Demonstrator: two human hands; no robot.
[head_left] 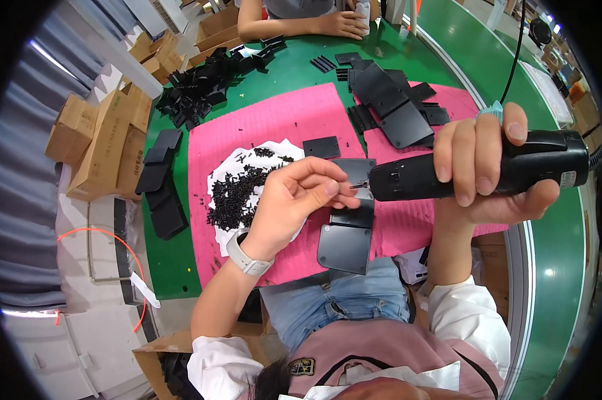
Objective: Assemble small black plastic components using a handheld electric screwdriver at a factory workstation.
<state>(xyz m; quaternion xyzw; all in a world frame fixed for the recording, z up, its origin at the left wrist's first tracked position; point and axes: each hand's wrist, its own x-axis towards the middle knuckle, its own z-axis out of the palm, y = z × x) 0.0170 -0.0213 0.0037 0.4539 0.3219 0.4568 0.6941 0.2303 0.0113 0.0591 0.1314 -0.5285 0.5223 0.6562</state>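
Observation:
My right hand (491,167) grips a black electric screwdriver (481,172), held level with its bit pointing left. My left hand (294,200) pinches a small black screw (348,184) at the tip of that bit, thumb and forefinger closed on it. Under both hands black flat plates (345,247) lie on a pink mat (281,123). A heap of small black screws (238,193) rests on white paper just left of my left hand.
More black plates (398,107) are stacked at the mat's far side, and a pile of black parts (201,87) lies on the green table. Cardboard boxes (104,147) stand at the left. Another person's hand (341,23) rests at the far edge.

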